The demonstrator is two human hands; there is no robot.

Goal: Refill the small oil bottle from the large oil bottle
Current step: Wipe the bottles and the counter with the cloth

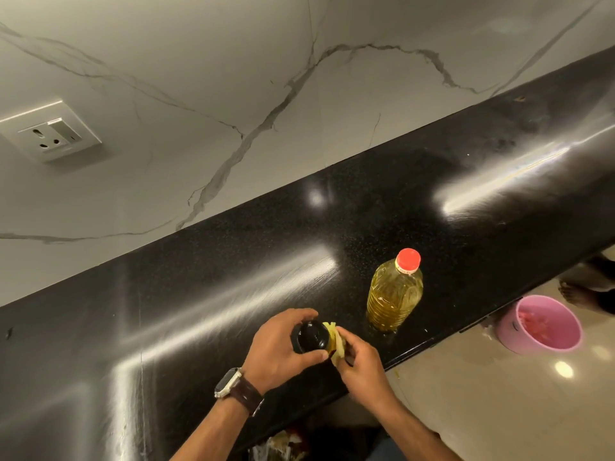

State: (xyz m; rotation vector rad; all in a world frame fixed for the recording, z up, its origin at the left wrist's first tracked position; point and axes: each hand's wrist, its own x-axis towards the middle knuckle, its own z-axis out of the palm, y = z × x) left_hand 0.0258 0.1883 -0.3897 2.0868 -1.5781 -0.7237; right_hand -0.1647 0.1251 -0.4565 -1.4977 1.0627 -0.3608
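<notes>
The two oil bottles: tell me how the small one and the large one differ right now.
Cap: the large oil bottle has a red cap; the small oil bottle has a black top.
Handling: the large one stands alone, untouched; the left hand grips the small one's top and the right hand holds its side.
Size: the large one is clearly taller and wider.
Both stand on the black counter.

bare forearms, wristwatch (pixel 229 382), brown strap (pixel 247 396)
</notes>
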